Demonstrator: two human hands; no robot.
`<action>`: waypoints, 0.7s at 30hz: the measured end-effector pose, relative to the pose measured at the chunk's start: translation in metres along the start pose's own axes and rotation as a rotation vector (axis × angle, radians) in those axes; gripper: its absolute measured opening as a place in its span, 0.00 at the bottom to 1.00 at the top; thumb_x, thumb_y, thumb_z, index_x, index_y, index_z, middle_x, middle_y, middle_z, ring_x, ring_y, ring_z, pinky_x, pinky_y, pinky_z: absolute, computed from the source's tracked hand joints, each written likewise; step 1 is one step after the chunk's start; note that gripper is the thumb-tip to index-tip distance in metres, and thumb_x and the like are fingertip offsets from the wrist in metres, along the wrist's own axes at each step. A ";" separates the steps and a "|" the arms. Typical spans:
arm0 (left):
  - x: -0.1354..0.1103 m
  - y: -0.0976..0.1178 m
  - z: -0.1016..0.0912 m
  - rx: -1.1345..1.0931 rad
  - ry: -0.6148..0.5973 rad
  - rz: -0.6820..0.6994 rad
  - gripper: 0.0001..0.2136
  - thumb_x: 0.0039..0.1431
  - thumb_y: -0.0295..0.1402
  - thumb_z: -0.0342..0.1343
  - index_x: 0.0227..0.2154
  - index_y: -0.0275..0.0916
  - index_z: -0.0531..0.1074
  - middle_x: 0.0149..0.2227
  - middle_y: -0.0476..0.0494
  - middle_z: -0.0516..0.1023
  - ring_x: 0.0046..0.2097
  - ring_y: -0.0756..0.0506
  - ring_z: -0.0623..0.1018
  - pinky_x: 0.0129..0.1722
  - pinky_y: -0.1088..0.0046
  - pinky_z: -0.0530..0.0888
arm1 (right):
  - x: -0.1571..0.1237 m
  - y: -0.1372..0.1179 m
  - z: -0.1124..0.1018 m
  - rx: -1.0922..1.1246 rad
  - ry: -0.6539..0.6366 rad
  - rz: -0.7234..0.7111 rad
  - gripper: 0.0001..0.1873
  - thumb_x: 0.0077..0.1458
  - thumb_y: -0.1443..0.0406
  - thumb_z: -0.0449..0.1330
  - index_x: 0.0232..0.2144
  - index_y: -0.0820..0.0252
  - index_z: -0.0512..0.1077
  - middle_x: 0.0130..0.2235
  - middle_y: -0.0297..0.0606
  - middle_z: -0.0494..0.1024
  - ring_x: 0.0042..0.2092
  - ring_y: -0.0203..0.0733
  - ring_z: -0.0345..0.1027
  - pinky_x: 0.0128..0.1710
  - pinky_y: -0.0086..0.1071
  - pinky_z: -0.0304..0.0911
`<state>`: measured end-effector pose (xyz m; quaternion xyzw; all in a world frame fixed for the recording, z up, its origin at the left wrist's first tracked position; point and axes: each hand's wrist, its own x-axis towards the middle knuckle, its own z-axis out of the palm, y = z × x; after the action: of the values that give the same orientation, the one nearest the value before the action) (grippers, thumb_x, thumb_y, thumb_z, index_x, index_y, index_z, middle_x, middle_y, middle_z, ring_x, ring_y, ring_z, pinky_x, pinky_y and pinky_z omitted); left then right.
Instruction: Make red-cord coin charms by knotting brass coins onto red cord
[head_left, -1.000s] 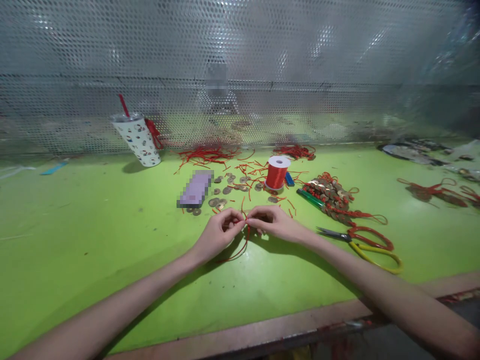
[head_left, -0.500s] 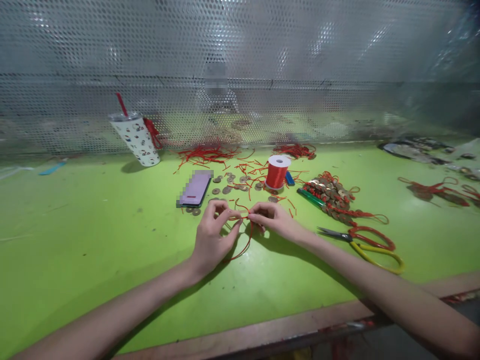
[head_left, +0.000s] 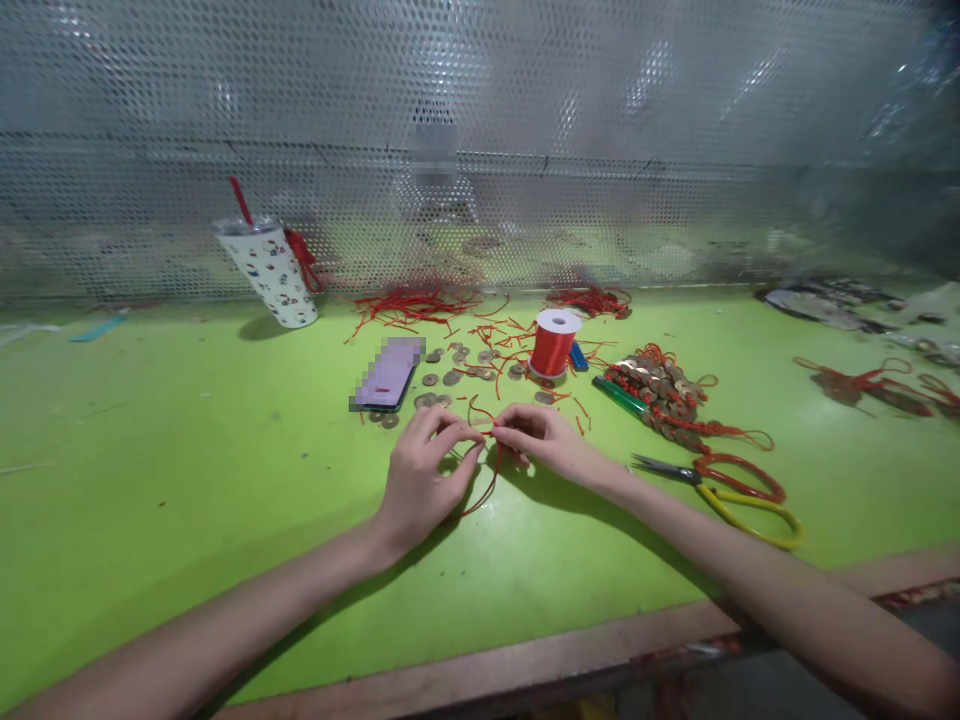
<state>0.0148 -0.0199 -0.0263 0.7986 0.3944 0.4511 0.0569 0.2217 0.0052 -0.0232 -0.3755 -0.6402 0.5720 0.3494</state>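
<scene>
Just above the green table, my left hand (head_left: 431,465) pinches a thin red cord (head_left: 491,485) between thumb and index finger. Close beside it, my right hand (head_left: 544,437) grips the same cord with its fingertips. Between the two hands the cord runs a short way; one end curls up and a loop hangs below toward the tabletop. Any knot at the fingertips is too small to make out. Beyond my hands lie loose brass coins (head_left: 452,377) with square-looking holes too small to be sure of, and a spool of red cord (head_left: 553,345) stands upright.
A phone (head_left: 388,375) lies left of the coins. Scissors (head_left: 701,478) and a green pen-like stick (head_left: 621,397) rest on the right, by a pile of strung coins (head_left: 660,390). A patterned tumbler (head_left: 274,275) stands back left. Red cord scraps (head_left: 416,303) lie before the perforated screen (head_left: 337,220).
My left hand's fingers have closed in slightly toward the right hand, and the hanging cord loop has narrowed. Both hands keep their hold on the cord.
</scene>
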 end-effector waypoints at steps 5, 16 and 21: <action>0.001 -0.003 -0.003 -0.026 0.022 -0.101 0.03 0.61 0.28 0.61 0.36 0.40 0.78 0.35 0.46 0.75 0.41 0.43 0.75 0.42 0.64 0.73 | 0.000 0.002 0.001 0.031 0.008 -0.007 0.20 0.58 0.49 0.65 0.36 0.61 0.73 0.28 0.32 0.74 0.25 0.32 0.63 0.25 0.29 0.58; 0.002 -0.004 -0.003 -0.083 0.001 -0.115 0.05 0.62 0.30 0.61 0.39 0.41 0.79 0.36 0.44 0.76 0.42 0.42 0.76 0.43 0.63 0.74 | 0.000 0.000 0.003 0.020 -0.015 -0.019 0.21 0.58 0.48 0.65 0.37 0.61 0.73 0.28 0.32 0.74 0.26 0.32 0.64 0.23 0.28 0.58; 0.001 -0.003 -0.003 -0.086 -0.050 -0.105 0.09 0.62 0.30 0.61 0.45 0.42 0.77 0.40 0.43 0.79 0.43 0.41 0.77 0.44 0.62 0.75 | 0.000 0.000 0.004 0.025 -0.014 -0.027 0.20 0.59 0.49 0.65 0.37 0.61 0.73 0.27 0.32 0.73 0.25 0.32 0.64 0.23 0.28 0.59</action>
<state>0.0109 -0.0176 -0.0250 0.7846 0.4145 0.4441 0.1246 0.2187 0.0030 -0.0234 -0.3586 -0.6404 0.5777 0.3573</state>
